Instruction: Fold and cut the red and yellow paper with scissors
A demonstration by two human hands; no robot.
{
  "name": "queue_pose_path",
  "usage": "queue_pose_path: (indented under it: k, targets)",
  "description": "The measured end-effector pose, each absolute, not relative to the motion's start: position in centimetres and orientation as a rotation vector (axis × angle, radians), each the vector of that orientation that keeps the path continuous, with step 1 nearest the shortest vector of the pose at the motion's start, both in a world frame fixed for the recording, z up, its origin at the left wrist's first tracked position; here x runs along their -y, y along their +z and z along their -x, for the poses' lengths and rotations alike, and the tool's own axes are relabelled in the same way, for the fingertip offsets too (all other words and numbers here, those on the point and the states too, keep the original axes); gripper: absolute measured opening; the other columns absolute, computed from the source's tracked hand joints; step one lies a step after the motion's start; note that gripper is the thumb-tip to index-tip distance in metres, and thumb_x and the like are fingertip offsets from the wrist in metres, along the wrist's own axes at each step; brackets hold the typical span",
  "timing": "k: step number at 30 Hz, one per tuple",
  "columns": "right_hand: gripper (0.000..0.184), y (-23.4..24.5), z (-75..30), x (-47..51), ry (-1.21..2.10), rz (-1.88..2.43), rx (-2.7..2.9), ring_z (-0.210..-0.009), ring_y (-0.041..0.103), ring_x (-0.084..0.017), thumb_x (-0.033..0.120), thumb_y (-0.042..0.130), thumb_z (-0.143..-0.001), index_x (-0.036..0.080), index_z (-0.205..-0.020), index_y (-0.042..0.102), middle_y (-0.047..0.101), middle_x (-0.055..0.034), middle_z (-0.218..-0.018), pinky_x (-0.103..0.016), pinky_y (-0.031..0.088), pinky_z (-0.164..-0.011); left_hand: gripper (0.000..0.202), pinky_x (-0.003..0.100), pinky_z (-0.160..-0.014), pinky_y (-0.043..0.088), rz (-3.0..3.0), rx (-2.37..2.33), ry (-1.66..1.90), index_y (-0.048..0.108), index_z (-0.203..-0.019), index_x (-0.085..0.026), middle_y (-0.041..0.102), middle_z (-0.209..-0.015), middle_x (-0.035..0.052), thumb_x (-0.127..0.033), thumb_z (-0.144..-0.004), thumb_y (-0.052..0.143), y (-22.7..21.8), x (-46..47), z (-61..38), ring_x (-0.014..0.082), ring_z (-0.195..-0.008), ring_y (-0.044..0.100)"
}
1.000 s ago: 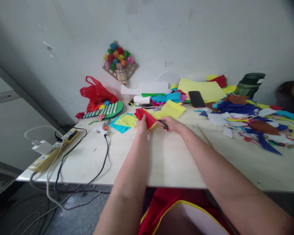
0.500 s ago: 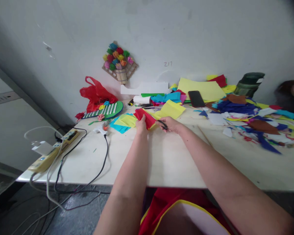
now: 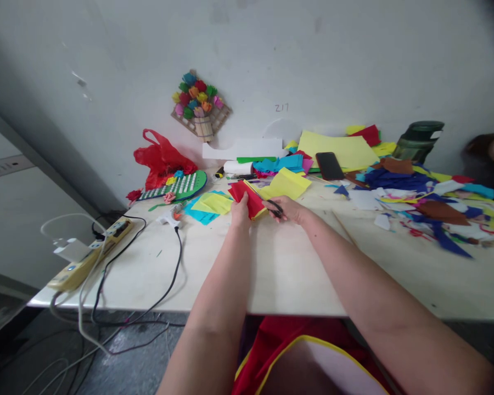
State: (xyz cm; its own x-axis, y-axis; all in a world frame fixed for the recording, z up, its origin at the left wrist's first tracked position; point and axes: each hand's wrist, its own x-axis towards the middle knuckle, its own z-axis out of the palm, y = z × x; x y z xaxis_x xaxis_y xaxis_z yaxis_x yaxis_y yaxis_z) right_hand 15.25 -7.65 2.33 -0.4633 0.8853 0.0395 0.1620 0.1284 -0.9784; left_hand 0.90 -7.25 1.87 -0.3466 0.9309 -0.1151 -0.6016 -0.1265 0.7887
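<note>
Against wall [image 3: 333, 66], pale table [image 3: 288, 274], left hand [image 3: 241, 210] pinching red paper [image 3: 256, 204], right hand [image 3: 288, 209] gripping scissors [image 3: 276, 208]

The single view looks from the wearer's head, above the front edge of the long, pale, flat worktop [image 3: 300, 274], facing forward and down across it to the plain grey-white wall [image 3: 333, 60] behind. It takes in a wide field, with grey floor [image 3: 148, 367] at lower left. The red cloth garment with yellow trim [image 3: 271, 345] is nearest, at the bottom; the bare left grip [image 3: 241, 211] and bare right grip [image 3: 288, 208] come farther out, near the centre.
</note>
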Motion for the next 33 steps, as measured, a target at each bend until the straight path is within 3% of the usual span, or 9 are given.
queue_pose_path:
  k: [10,19,33]
  targets:
    - [0.033,3.2,-14.9,8.6,1.372,1.05,1.684,-0.032,0.04,-0.004,0.042,0.064,-0.07,0.015,-0.061,0.048,0.049,0.0037,-0.045,-0.015,0.025,-0.028,0.015,0.033,-0.071,0.051,-0.503,-0.937,1.726,0.058,-0.082,-0.013,0.064,-0.072,0.0054,-0.022,-0.071,0.064,1.8,7.2,-0.9,0.0173,-0.067,0.064]
    - [0.033,3.3,-14.7,8.6,1.347,1.074,1.684,-0.031,0.037,-0.003,0.042,0.065,-0.068,0.015,-0.061,0.049,0.046,0.0056,-0.044,-0.016,0.025,-0.029,0.009,0.032,-0.067,0.052,-0.498,-0.928,1.742,0.056,-0.077,-0.012,0.063,-0.067,0.0043,-0.019,-0.073,0.06,1.9,7.3,-1.0,0.0143,-0.057,0.061]
    - [0.032,3.2,-14.7,8.4,1.358,1.063,1.687,-0.032,0.039,-0.004,0.043,0.065,-0.068,0.015,-0.064,0.05,0.047,0.0046,-0.046,-0.016,0.026,-0.029,0.01,0.033,-0.07,0.051,-0.478,-0.964,1.732,0.056,-0.077,-0.013,0.062,-0.067,0.0044,-0.021,-0.073,0.061,2.4,7.6,-1.1,0.0166,-0.064,0.063]
